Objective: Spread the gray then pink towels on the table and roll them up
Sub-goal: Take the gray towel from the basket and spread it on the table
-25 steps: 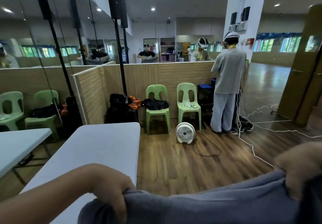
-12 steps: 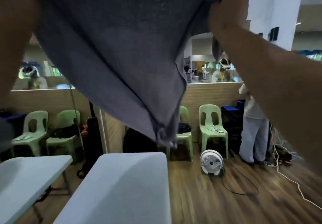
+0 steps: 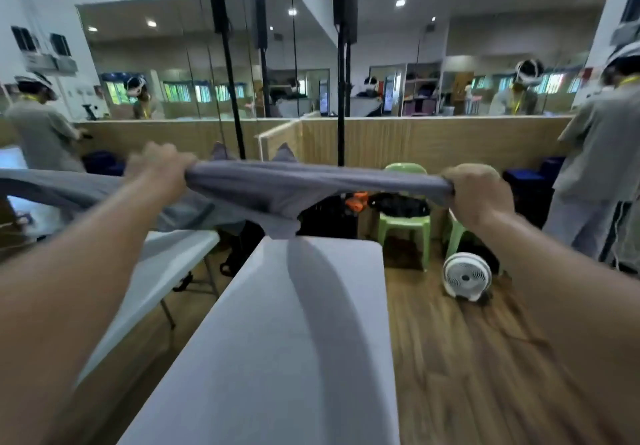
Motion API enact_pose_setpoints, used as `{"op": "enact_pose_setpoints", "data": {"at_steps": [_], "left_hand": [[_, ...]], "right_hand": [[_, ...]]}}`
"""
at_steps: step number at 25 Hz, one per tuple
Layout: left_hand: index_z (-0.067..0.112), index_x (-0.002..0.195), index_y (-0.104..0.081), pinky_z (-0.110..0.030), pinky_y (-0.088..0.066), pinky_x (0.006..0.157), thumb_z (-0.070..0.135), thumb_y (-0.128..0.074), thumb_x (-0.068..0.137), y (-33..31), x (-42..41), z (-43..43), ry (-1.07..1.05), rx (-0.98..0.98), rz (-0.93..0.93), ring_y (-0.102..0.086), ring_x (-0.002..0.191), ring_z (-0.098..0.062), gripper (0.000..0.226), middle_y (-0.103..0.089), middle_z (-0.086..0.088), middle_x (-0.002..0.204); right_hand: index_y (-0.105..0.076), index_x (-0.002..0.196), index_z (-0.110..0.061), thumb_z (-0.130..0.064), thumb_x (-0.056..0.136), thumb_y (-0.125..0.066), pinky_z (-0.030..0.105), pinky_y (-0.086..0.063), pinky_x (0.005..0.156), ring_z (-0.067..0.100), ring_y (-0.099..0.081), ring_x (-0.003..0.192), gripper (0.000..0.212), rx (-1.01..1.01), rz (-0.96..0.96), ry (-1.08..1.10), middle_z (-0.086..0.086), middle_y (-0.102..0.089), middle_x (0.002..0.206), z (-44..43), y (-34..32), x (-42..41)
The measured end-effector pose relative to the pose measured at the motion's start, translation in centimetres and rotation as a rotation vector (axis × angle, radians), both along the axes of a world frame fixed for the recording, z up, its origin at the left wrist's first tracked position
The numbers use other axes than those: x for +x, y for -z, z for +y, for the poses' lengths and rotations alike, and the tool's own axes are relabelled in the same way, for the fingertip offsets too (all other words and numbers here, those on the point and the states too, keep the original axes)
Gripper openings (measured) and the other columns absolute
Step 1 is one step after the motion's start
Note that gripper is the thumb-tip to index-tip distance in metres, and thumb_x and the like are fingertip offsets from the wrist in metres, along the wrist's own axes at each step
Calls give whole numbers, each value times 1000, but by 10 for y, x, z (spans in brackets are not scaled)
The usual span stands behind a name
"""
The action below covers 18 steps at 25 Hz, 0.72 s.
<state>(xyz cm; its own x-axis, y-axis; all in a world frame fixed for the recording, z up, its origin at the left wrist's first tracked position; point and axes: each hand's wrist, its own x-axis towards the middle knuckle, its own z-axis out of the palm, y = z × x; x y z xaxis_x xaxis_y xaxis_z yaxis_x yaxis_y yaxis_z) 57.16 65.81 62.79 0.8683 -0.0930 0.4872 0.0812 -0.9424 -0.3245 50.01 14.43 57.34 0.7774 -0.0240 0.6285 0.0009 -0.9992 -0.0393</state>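
I hold the gray towel (image 3: 291, 191) stretched between both hands at arm's length, above the far end of the white table (image 3: 277, 358). My left hand (image 3: 159, 170) grips its left corner and my right hand (image 3: 479, 193) grips its right corner. The towel sags in the middle, and its lowest fold hangs just over the table's far edge. It casts a curved shadow on the tabletop. No pink towel is in view.
A mirror wall runs along the left and back and shows a reflected table (image 3: 173, 254). Green plastic chairs (image 3: 405, 216) with bags stand beyond the table, and a white floor fan (image 3: 467, 276) sits on the wood floor. A person (image 3: 602, 167) stands at the right.
The towel went from low near my body, up over my head, and now down and forward over the table's far end, with both arms stretched out.
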Motion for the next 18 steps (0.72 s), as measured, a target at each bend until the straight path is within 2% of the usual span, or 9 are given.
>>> {"op": "enact_pose_setpoints", "data": {"at_steps": [1, 2, 5, 8, 11, 13, 15, 18], "left_hand": [[43, 99, -57, -39, -48, 71, 30, -59, 88, 31, -10, 10, -100, 104, 81, -57, 95, -28, 17, -59, 0, 100], [42, 103, -55, -40, -46, 76, 30, -59, 91, 66, -19, 11, -67, 31, 242, -56, 105, -28, 17, -60, -1, 108], [43, 109, -57, -36, -46, 81, 32, -54, 89, 199, -58, 53, 37, 53, 381, -51, 111, -23, 23, -58, 6, 116], [48, 127, -55, -34, -44, 88, 23, -52, 82, 287, -84, 114, 136, -39, 509, -49, 114, -18, 52, -60, 14, 125], [44, 129, -58, -35, -50, 80, 6, -54, 77, 339, -142, 145, 222, -165, 541, -55, 107, -20, 64, -66, 13, 119], [39, 125, -64, -37, -53, 75, 3, -59, 75, 362, -179, 159, 238, -207, 571, -59, 104, -23, 62, -70, 9, 116], [34, 119, -70, -36, -55, 74, 2, -68, 73, 382, -214, 172, 266, -244, 569, -64, 101, -23, 56, -73, 7, 112], [30, 114, -74, -36, -57, 73, -1, -75, 66, 413, -262, 185, 329, -272, 589, -67, 97, -24, 57, -74, 6, 110]], "right_hand": [[-66, 95, -24, -17, 83, -60, 34, -43, 62, 33, -61, 86, 14, -17, 72, 54, 9, -63, 94, 3, 29, -2], [-66, 102, -28, -17, 85, -59, 34, -43, 64, 32, -61, 91, 22, -83, 142, 67, 8, -64, 99, 6, 54, -8], [-64, 120, -39, -19, 85, -57, 37, -49, 78, 28, -59, 104, 41, -24, 365, 67, 2, -65, 112, 33, 181, -62], [-63, 115, -43, -19, 80, -54, 35, -51, 76, 21, -60, 101, 43, 81, 529, 57, -7, -67, 111, 60, 257, -115], [-61, 114, -43, -24, 80, -56, 35, -52, 72, 22, -61, 97, 39, 77, 685, 94, -9, -68, 108, 101, 306, -173], [-63, 117, -39, -15, 78, -57, 36, -51, 71, 27, -61, 97, 46, 103, 677, 87, -4, -69, 108, 114, 324, -206], [-68, 116, -29, -4, 69, -64, 39, -53, 63, 33, -63, 89, 53, 55, 625, 74, 2, -71, 101, 120, 334, -236], [-75, 98, -20, 2, 43, -80, 40, -51, 46, 34, -65, 69, 59, -89, 579, 31, 6, -72, 80, 122, 349, -284]]}}
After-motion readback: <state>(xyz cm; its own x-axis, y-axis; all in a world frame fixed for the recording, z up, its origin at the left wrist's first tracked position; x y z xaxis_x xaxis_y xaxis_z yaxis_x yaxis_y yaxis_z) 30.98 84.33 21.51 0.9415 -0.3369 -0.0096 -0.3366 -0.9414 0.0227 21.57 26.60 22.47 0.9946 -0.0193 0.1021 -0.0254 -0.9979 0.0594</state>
